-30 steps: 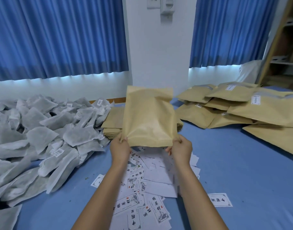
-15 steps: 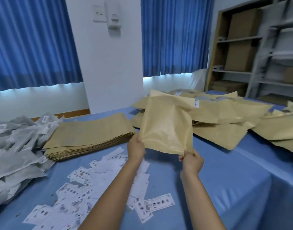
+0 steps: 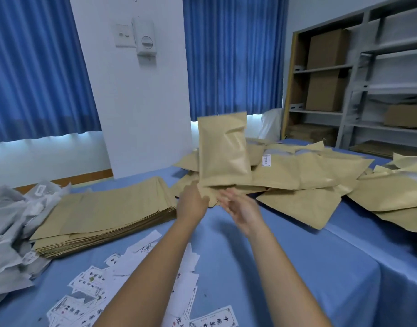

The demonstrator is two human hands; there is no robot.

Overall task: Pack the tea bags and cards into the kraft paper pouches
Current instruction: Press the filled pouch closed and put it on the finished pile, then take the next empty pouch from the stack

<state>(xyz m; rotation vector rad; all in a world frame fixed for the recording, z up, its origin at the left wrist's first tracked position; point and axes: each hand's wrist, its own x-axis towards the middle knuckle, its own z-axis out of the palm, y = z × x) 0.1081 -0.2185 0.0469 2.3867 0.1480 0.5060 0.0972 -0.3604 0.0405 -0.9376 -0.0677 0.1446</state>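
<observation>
A filled kraft pouch (image 3: pixel 224 152) stands upright in the air just above the pile of packed pouches (image 3: pixel 304 175) on the right of the blue table. My left hand (image 3: pixel 192 204) is right under its lower left corner with fingers loose, and I cannot tell whether it touches the pouch. Blurred by motion, my right hand (image 3: pixel 240 208) is below the pouch with fingers spread and holds nothing. A flat stack of empty pouches (image 3: pixel 103 215) lies to the left. White tea bags (image 3: pixel 11 223) are heaped at the far left. Printed cards (image 3: pixel 91 284) are scattered in front of me.
The blue table cloth (image 3: pixel 285 267) drops off at the right front edge. A white pillar (image 3: pixel 141 102) and blue curtains stand behind the table. Shelves with cardboard boxes (image 3: pixel 325 90) fill the right wall.
Both hands gripped the pouch's bottom corners before; now they have opened and the pouch hangs free over the packed pile. My view has turned further right.
</observation>
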